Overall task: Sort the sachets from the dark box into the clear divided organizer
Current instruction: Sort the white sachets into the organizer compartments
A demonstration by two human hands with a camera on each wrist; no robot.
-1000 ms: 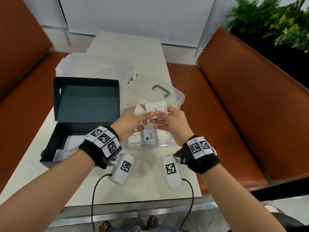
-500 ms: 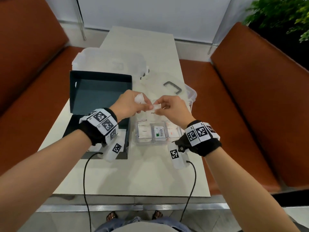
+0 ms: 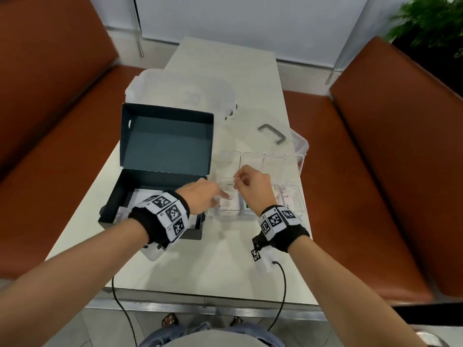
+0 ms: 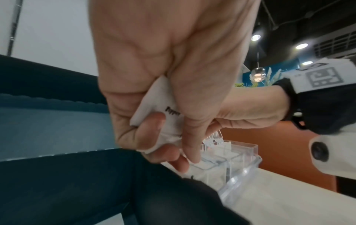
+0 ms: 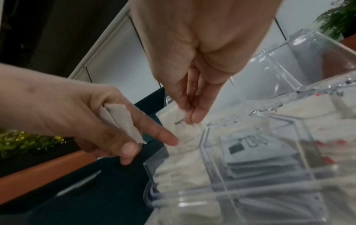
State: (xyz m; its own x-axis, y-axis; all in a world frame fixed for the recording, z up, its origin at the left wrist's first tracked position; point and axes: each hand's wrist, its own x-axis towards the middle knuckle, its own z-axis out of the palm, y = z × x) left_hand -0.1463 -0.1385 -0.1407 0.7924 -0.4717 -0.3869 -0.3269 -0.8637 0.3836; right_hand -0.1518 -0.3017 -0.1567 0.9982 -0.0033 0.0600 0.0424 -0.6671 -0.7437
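Note:
The dark box [image 3: 160, 175] lies open at the left of the table, with white sachets [image 3: 139, 196] inside. To its right stands the clear divided organizer [image 3: 293, 156]. My right hand [image 3: 253, 186] pinches a white sugar sachet [image 3: 229, 194] by its top edge over the front-left compartment. In the right wrist view the sugar sachet [image 5: 173, 120] hangs from my right hand [image 5: 190, 118]. My left hand [image 3: 200, 196] grips a folded pepper sachet [image 4: 154, 106] in its palm, while its straight index finger touches the sugar sachet. A green-printed sachet [image 5: 248, 146] lies in the middle compartment.
A translucent plastic container [image 3: 180, 91] stands behind the box. A clear lid with a grey handle [image 3: 271, 132] lies behind the organizer. Orange benches [image 3: 400, 171] flank the table on both sides. A plant [image 3: 431, 21] is at the far right. Cables hang over the table's near edge [image 3: 200, 291].
Both hands have come down from above the organizer to its front-left compartment. The right hand now holds the sugar sachet apart from the one in the left hand.

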